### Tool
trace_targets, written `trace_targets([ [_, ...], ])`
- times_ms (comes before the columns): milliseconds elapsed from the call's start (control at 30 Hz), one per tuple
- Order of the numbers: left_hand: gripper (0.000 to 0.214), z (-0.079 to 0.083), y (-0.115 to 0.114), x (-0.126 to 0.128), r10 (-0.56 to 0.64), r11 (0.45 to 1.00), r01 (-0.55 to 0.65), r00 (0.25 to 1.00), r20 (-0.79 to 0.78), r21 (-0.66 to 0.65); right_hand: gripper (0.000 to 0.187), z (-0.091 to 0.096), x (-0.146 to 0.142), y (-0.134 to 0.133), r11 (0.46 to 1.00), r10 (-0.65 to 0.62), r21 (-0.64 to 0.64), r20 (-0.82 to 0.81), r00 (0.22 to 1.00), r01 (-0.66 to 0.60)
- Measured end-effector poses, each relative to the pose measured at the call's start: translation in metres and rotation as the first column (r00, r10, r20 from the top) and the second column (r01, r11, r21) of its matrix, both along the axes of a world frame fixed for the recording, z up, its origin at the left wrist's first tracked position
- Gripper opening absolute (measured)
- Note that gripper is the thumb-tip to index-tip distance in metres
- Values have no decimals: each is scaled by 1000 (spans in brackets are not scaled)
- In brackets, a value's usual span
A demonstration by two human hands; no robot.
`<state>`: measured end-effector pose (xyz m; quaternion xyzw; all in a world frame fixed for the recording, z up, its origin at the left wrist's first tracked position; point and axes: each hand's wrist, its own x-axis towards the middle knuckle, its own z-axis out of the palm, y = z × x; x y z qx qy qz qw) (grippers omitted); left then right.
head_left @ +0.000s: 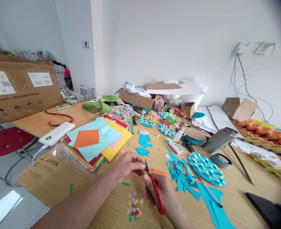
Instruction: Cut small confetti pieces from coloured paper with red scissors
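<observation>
In the head view my right hand (163,189) grips a pair of red-handled scissors (158,197), dark blades pointing up and left. My left hand (131,165) pinches a tiny piece of green paper (145,165) right at the blades; most of it is hidden by the fingers. Just below lie small coloured paper dots (135,206) in a loose cluster. An orange paper strip (158,172) rests behind the scissors, and a green strip (125,184) is by my left wrist. Blue paper fish (142,151) lie a little farther away.
Stacked coloured paper (88,144) and a white power bank (56,133) are at left. Blue paper scraps (181,173), a pen (208,187), a wavy blue oval (207,168), tape (221,160) and a metal flask (220,140) stand or lie right. Boxes (138,98) line the back.
</observation>
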<state>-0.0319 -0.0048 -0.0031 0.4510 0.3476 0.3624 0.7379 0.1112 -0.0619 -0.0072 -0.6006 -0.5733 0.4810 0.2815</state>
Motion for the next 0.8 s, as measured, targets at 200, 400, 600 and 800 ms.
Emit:
trace_targets([
  [200, 15, -1, 0, -1, 12, 1000, -12, 1000, 19, -1, 43, -2, 1, 0, 1000, 0, -11, -6, 1000, 0],
  [400, 14, -2, 1, -2, 20, 1000, -20, 1000, 25, 15, 43, 0, 0, -1, 1000, -5, -29, -2, 1000, 5],
  [600, 16, -2, 2, -2, 23, 1000, -23, 999, 29, 11, 43, -1, -1, 0, 1000, -6, -30, -28, 1000, 6],
  [800, 17, -1, 1, -1, 22, 1000, -22, 999, 35, 4, 44, 1, -2, -1, 1000, -5, -26, -37, 999, 4],
])
